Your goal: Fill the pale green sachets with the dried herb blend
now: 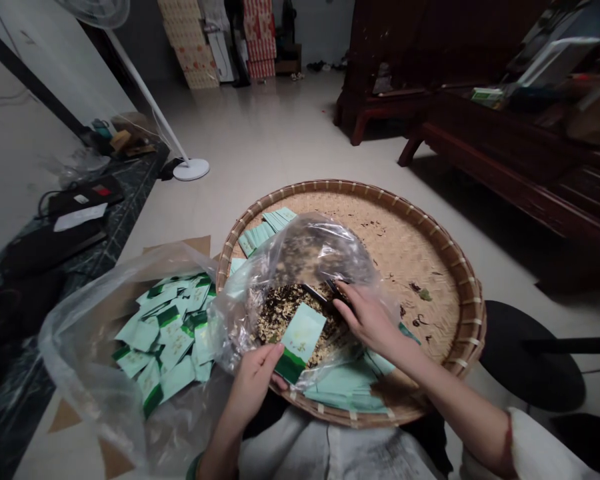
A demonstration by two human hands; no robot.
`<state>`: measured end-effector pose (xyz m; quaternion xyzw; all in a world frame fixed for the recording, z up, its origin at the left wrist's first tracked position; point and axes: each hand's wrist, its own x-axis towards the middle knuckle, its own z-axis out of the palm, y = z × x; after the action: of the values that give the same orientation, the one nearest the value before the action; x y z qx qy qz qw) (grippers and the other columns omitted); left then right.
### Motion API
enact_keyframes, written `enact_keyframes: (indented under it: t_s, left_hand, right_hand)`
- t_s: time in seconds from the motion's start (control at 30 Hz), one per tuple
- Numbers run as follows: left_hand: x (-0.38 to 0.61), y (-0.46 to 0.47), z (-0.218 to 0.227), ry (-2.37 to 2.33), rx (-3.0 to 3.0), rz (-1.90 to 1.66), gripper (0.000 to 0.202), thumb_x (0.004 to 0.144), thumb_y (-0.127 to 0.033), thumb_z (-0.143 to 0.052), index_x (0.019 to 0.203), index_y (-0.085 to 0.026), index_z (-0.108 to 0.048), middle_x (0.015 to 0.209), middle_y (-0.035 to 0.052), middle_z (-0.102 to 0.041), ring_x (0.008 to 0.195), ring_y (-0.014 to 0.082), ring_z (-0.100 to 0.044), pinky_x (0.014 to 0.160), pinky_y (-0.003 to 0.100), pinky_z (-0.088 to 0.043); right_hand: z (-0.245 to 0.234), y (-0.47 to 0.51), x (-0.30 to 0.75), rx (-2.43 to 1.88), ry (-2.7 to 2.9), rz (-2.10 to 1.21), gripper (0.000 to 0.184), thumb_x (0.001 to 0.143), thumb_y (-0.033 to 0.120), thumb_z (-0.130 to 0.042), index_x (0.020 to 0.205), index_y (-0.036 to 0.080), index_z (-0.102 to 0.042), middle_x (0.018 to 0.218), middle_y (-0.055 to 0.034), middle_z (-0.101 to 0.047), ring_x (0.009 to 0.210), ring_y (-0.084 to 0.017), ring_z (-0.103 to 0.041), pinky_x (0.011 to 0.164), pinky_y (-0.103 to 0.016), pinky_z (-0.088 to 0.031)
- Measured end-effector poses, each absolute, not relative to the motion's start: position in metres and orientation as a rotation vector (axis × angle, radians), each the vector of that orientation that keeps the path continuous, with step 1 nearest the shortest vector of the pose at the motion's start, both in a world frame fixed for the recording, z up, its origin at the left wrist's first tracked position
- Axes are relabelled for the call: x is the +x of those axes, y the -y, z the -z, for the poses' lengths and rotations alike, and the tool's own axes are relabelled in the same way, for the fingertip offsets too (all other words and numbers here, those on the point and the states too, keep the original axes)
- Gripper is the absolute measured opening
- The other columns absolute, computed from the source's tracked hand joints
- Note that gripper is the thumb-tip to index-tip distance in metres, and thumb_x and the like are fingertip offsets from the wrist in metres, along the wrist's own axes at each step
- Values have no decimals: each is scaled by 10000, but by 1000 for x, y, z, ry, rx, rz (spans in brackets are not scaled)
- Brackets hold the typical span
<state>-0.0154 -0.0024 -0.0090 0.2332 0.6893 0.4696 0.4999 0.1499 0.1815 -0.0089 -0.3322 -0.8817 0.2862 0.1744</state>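
Head view: left grip (253,379) pinches the green packet (305,331), which slants toward the right grip (373,319), holding a dark tool (318,297).

Free room is being left over the tray's (413,243) far right, where only leaf bits (420,320) are being spread low. The tray's middle is being blocked by a clear bag (325,247) bulging upward. Its near edge is being crowded by green packets (347,387), its left by a plastic sack (93,337), its right by a black base (533,360).
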Motion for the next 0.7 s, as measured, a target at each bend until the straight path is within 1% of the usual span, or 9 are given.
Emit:
enact_keyframes:
  t_s: [0.07,0.13,0.2,0.27,0.37,0.5,0.57,0.63,0.7]
  left_hand:
    - [-11,1,8,-1642,595,-1101,467,711,-611,-594,610,-155,-590,539,-7,-589,440,151,-583,437,247,-468]
    - [-7,0,7,-1624,627,-1068,458,720,-599,-589,595,-159,-575,527,-16,-562,443,151,-582,436,243,-462]
    - [-4,-1,6,-1611,649,-1049,445,736,-580,-581,585,-162,-563,522,-20,-549,449,153,-585,438,242,-462]
    - [-2,0,6,-1596,663,-1051,436,749,-564,-577,577,-163,-561,522,-20,-545,454,152,-586,443,242,-465]
    - [-1,2,7,-1570,671,-1071,434,752,-552,-591,566,-159,-576,510,-18,-547,451,144,-578,446,237,-465]
    - [-3,5,12,-1520,556,-1186,440,703,-564,-663,566,-149,-610,480,-5,-581,410,142,-569,416,234,-454]
    - [-8,8,15,-1509,390,-1443,443,673,-587,-690,625,-149,-639,514,14,-633,411,151,-582,408,242,-463]
    - [-15,10,16,-1489,179,-1833,463,659,-618,-690,744,-164,-666,634,41,-708,465,164,-622,434,252,-492]
    - [-22,11,15,-1439,53,-2085,506,660,-633,-683,899,-187,-674,830,73,-752,566,176,-673,484,256,-526]
  right_hand:
    - [3,-174,143,-844,2476,-928,324,945,362,-420,1163,179,-573,1083,-123,-661,990,-248,-603,854,-394,-468]
    - [-2,-165,135,-766,2444,-1103,245,937,362,-446,980,185,-610,892,-62,-681,789,-184,-616,710,-301,-474]
    - [-4,-158,129,-716,2391,-1179,258,923,346,-466,753,179,-565,673,-7,-606,601,-131,-538,568,-236,-406]
    - [-3,-152,126,-667,2346,-1173,303,917,313,-460,644,184,-477,582,20,-510,534,-104,-455,515,-217,-339]
    - [0,-150,124,-645,2308,-1202,306,911,300,-461,628,190,-423,570,35,-456,524,-92,-404,512,-218,-310]
    - [0,-156,124,-774,2131,-1538,333,915,442,-445,688,199,-444,573,50,-427,506,-94,-404,478,-211,-328]
    - [0,-162,125,-845,2003,-1762,342,924,517,-384,828,206,-488,592,54,-444,487,-102,-443,442,-206,-360]
    - [0,-166,127,-889,1969,-1872,373,926,545,-348,941,208,-506,620,43,-489,503,-117,-502,444,-214,-406]
    - [1,-168,130,-899,2093,-1840,360,927,509,-372,909,193,-542,646,19,-541,553,-129,-546,495,-228,-440]
